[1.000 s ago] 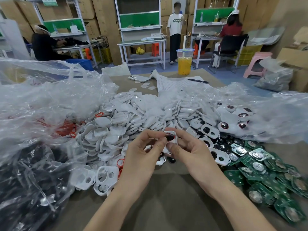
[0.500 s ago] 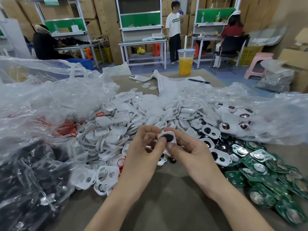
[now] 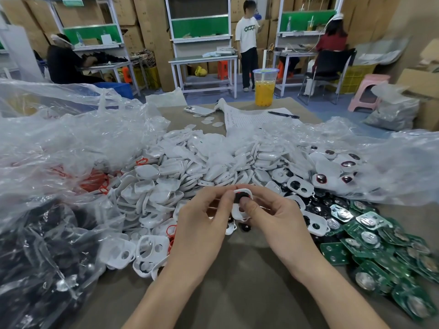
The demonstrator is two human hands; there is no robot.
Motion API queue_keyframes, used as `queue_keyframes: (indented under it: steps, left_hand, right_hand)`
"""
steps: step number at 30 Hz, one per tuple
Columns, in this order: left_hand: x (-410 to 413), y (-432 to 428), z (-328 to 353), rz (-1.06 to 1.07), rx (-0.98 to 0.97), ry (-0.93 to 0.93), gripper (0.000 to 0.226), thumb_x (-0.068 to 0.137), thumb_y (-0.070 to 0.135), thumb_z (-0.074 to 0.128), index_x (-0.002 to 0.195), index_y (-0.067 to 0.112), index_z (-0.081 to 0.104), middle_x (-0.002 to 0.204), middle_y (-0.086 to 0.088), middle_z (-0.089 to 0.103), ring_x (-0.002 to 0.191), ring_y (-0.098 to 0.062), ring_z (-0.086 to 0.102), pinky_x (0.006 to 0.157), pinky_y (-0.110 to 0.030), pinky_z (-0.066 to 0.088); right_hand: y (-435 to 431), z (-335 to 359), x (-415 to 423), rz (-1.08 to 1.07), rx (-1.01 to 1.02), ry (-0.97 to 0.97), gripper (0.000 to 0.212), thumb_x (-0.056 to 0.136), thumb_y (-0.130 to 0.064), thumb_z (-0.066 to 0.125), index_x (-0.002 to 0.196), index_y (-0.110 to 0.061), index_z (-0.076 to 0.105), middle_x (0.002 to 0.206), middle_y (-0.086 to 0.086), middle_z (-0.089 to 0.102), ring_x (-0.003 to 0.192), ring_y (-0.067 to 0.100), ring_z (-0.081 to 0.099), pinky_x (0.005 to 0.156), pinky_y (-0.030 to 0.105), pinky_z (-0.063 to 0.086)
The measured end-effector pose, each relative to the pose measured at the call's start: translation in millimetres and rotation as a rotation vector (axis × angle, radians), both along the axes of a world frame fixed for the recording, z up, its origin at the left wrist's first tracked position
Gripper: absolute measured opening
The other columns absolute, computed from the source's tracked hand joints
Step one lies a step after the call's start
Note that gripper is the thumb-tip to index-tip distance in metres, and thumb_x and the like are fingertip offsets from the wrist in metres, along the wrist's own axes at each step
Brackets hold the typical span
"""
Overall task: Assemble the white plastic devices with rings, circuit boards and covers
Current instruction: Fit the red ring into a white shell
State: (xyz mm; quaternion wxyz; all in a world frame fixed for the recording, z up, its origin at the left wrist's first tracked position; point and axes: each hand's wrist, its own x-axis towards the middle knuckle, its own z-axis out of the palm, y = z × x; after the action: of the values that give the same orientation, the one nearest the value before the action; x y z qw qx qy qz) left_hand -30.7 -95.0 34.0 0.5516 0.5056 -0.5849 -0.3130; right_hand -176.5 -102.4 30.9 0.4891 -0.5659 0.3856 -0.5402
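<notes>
Right hand (image 3: pixel 273 218) thumb now atop white device (image 3: pixel 240 197) | left hand (image 3: pixel 204 217) pinches it

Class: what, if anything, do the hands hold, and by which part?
A white casing: left hand pinches its left edge, right hand grips its right side, thumb on front.

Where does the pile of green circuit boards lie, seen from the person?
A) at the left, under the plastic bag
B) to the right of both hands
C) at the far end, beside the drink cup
B: the green circuit boards lie heaped right of the right hand, which grips the white device.
</notes>
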Motion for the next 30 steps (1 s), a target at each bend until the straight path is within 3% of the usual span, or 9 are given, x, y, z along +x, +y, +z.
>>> queue_keyframes:
  steps: [3, 7, 12, 16, 19, 23, 25, 27, 30]
  left_hand:
    - [0.9, 0.1, -0.2, -0.017, 0.023, 0.036, 0.023, 0.105, 0.027, 0.053, 0.108, 0.035, 0.074, 0.097, 0.012, 0.077, 0.091, -0.01, 0.073, 0.086, -0.042, 0.059]
    - [0.5, -1.1, -1.4, -0.023, 0.053, 0.082, 0.018, 0.101, 0.026, 0.06, 0.106, 0.035, 0.075, 0.092, 0.008, 0.078, 0.086, -0.013, 0.074, 0.084, -0.042, 0.06]
    - [-1.1, 0.5, -0.2, -0.057, 0.048, 0.042, 0.017, 0.094, 0.027, 0.069, 0.097, 0.043, 0.074, 0.083, 0.014, 0.074, 0.076, -0.006, 0.07, 0.064, -0.015, 0.05]
    - [-1.9, -0.4, -0.8, -0.012, 0.01, -0.042, 0.018, 0.092, 0.018, 0.068, 0.089, 0.035, 0.07, 0.077, 0.017, 0.062, 0.059, 0.003, 0.056, 0.057, -0.008, 0.039]
    - [1.2, 1.3, 2.1, -0.032, -0.049, -0.101, 0.024, 0.093, 0.015, 0.068, 0.09, 0.039, 0.073, 0.098, 0.017, 0.062, 0.071, -0.001, 0.064, 0.064, -0.008, 0.043]
    - [5.4, 3.6, 4.7, -0.057, -0.092, -0.146, 0.028, 0.099, 0.022, 0.063, 0.105, 0.048, 0.072, 0.111, 0.021, 0.062, 0.093, -0.004, 0.067, 0.072, -0.013, 0.049]
    - [8.8, 2.7, 5.3, -0.003, -0.098, -0.184, 0.027, 0.1, 0.025, 0.059, 0.111, 0.049, 0.067, 0.112, 0.022, 0.064, 0.096, 0.0, 0.066, 0.073, -0.011, 0.049]
    - [15.9, 2.3, 5.9, 0.059, -0.093, -0.251, 0.025, 0.101, 0.025, 0.056, 0.111, 0.046, 0.064, 0.109, 0.026, 0.064, 0.096, 0.005, 0.063, 0.073, -0.004, 0.043]
    - [29.4, 4.6, 8.6, 0.138, -0.106, -0.414, 0.022, 0.103, 0.024, 0.052, 0.11, 0.042, 0.062, 0.104, 0.029, 0.061, 0.095, 0.009, 0.058, 0.074, -0.005, 0.04]
  right_hand:
    - [-0.9, 1.3, -1.1, -0.031, 0.036, -0.02, 0.023, 0.096, -0.016, 0.066, 0.105, -0.034, 0.078, 0.089, -0.006, 0.078, 0.082, 0.002, 0.07, 0.069, 0.011, 0.05]
    - [-0.6, 1.9, -1.2, -0.044, 0.041, -0.024, 0.023, 0.096, -0.015, 0.066, 0.1, -0.034, 0.078, 0.089, -0.007, 0.078, 0.081, 0.0, 0.069, 0.068, 0.012, 0.051]
    - [0.0, 3.3, -1.1, -0.05, 0.032, -0.01, 0.022, 0.096, -0.016, 0.066, 0.097, -0.034, 0.078, 0.09, -0.007, 0.077, 0.078, 0.001, 0.067, 0.067, 0.012, 0.051]
    - [0.2, -2.0, 1.7, -0.059, -0.008, 0.083, 0.019, 0.096, -0.018, 0.066, 0.097, -0.035, 0.076, 0.094, -0.004, 0.077, 0.086, 0.023, 0.069, 0.076, 0.025, 0.057]
    - [1.3, -6.1, 2.0, -0.074, -0.052, 0.164, 0.019, 0.096, -0.024, 0.065, 0.099, -0.042, 0.069, 0.091, -0.005, 0.075, 0.082, 0.02, 0.07, 0.079, 0.038, 0.057]
    - [-2.1, -6.7, -3.0, -0.095, -0.084, 0.214, 0.013, 0.095, -0.032, 0.067, 0.1, -0.043, 0.064, 0.077, -0.001, 0.071, 0.076, 0.015, 0.068, 0.069, 0.027, 0.051]
    - [-4.8, -7.3, -3.9, -0.128, -0.068, 0.137, 0.012, 0.095, -0.027, 0.068, 0.095, -0.039, 0.064, 0.082, -0.004, 0.074, 0.077, 0.011, 0.07, 0.072, 0.023, 0.053]
    - [-8.1, -7.5, -5.3, -0.204, -0.034, 0.031, 0.013, 0.095, -0.024, 0.068, 0.091, -0.035, 0.064, 0.091, -0.004, 0.075, 0.082, 0.012, 0.072, 0.076, 0.029, 0.059]
    - [-13.6, -5.3, -10.4, -0.32, 0.019, -0.12, 0.01, 0.095, -0.023, 0.068, 0.09, -0.029, 0.062, 0.095, -0.004, 0.073, 0.084, 0.019, 0.074, 0.072, 0.025, 0.06]
